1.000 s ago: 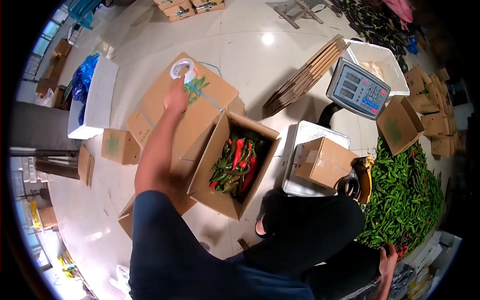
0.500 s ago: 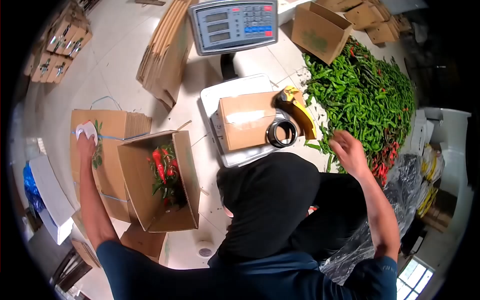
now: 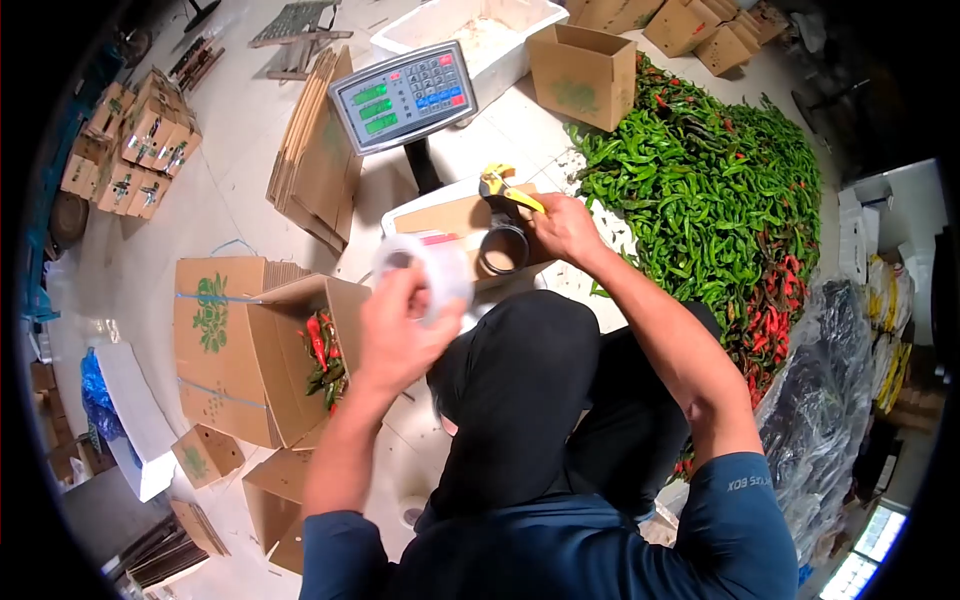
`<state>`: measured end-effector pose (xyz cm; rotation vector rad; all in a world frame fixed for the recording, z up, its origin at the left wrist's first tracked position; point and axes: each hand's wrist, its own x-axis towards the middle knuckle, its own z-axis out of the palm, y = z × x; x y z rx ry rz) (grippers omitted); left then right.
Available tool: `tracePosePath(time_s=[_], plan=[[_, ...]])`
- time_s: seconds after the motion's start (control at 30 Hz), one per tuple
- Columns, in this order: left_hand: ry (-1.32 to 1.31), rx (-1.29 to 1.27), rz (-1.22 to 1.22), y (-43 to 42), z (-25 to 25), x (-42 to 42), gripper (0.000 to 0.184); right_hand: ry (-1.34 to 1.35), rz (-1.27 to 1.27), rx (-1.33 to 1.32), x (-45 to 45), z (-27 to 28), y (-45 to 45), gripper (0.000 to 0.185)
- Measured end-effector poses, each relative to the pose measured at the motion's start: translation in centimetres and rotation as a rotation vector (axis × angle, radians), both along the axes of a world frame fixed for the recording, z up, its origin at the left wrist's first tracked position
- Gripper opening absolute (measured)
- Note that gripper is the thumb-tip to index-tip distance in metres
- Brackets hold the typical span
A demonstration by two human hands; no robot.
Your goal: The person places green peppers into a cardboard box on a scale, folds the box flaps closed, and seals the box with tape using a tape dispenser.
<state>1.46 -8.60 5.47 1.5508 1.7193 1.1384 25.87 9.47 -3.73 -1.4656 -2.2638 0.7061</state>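
In front of my knees, my left hand (image 3: 393, 325) is closed on a wide roll of clear tape (image 3: 455, 283), blurred by motion. My right hand (image 3: 568, 228) grips the yellow handle of a tape dispenser (image 3: 524, 198), whose black ring faces me. Under the dispenser, a closed carton (image 3: 440, 216) lies on the platform of a scale; the roll and my hands cover part of it. The scale's display panel (image 3: 405, 97) shows green digits. Left of my hands stands an open carton (image 3: 285, 350) with red and dark green peppers (image 3: 322, 345) inside.
A large heap of green peppers (image 3: 700, 180) spreads at the right, with red ones (image 3: 770, 335) along its near edge. Flat cartons (image 3: 315, 150) lean beside the scale. An open box (image 3: 580, 80) and a white foam bin (image 3: 490, 60) stand behind. Plastic sheeting (image 3: 815, 380) lies far right.
My left hand has brought the tape roll from the bundled cartons to near the scale. My right hand has moved left and taken the dispenser. The scale's display has lit up.
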Motion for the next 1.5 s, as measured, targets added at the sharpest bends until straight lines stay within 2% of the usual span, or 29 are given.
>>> tracePosePath(time_s=[0.07,0.13,0.2,0.3,0.4,0.53,0.6,0.67,0.7,0.8,0.83,0.93,0.97,1.0,1.07,1.1,1.13,1.2,1.23,1.27,1.37,1.5], plan=[[-0.034,0.072,0.021,1.2,-0.7,4.4,0.032,0.096,-0.168,-0.160,-1.3,5.0,-1.7,0.041],[-0.010,0.149,0.072,2.0,-0.3,7.8,0.034,0.199,-0.190,0.069,-1.5,6.1,-2.6,0.047],[0.098,0.221,0.098,2.6,-0.4,10.0,0.036,0.299,-0.205,-0.010,-0.8,8.7,-4.3,0.054],[0.235,0.303,0.146,3.4,0.4,12.6,0.037,0.495,-0.261,-0.038,1.0,10.3,-5.5,0.052],[0.226,0.370,0.108,4.2,1.4,14.7,0.038,0.637,-0.291,-0.070,2.9,10.5,-5.8,0.049],[0.175,0.325,0.054,5.4,3.4,17.3,0.038,0.753,-0.265,-0.158,5.9,12.0,-6.1,0.054],[0.223,0.232,0.011,5.9,4.9,17.9,0.039,0.773,-0.242,-0.146,6.9,12.9,-6.5,0.055],[0.261,0.159,-0.016,5.7,6.7,18.7,0.040,0.942,-0.219,-0.209,7.8,12.5,-6.3,0.061],[0.317,0.063,-0.052,5.3,8.1,19.1,0.047,0.980,-0.220,-0.233,8.3,12.7,-6.4,0.061],[0.199,0.155,-0.324,4.3,10.4,19.1,0.054,1.120,-0.226,-0.299,9.5,12.0,-5.8,0.059],[0.116,0.116,-0.340,3.6,11.2,19.4,0.048,1.192,-0.220,-0.348,9.8,11.6,-5.4,0.058],[0.431,0.499,-0.224,3.4,11.1,18.0,0.055,1.330,-0.188,-0.550,10.6,13.1,-5.8,0.055],[0.455,0.596,-0.086,3.0,11.7,17.5,0.053,1.329,-0.167,-0.600,11.1,13.1,-5.7,0.055],[0.446,0.564,0.012,3.1,11.8,16.2,0.057,1.326,-0.149,-0.650,11.4,13.1,-5.7,0.055],[-0.048,0.216,0.058,4.8,11.2,14.4,0.065,1.283,-0.088,-0.596,11.6,13.4,-6.2,0.060],[-0.149,0.083,-0.059,5.8,11.0,13.5,0.072,1.255,-0.051,-0.573,11.5,13.7,-6.5,0.062],[-0.431,-0.068,-0.054,6.0,10.7,14.2,0.071,1.227,-0.012,-0.552,11.4,13.9,-6.7,0.065],[-0.321,-0.293,-0.266,5.9,10.1,13.9,0.066,1.110,0.005,-0.564,11.3,13.9,-7.0,0.063],[-0.415,-0.239,-0.247,5.9,9.0,14.3,0.061,1.125,0.007,-0.555,11.1,13.8,-7.2,0.061],[-0.404,-0.230,-0.205,5.4,8.6,14.5,0.055,1.143,0.007,-0.546,10.8,13.8,-7.4,0.059],[-0.407,0.017,-0.102,4.8,5.6,15.0,0.049,1.131,0.003,-0.538,10.1,13.8,-7.6,0.054],[-0.378,0.152,-0.077,4.4,5.9,15.1,0.051,1.267,0.080,-0.452,9.1,13.6,-7.8,0.049]])
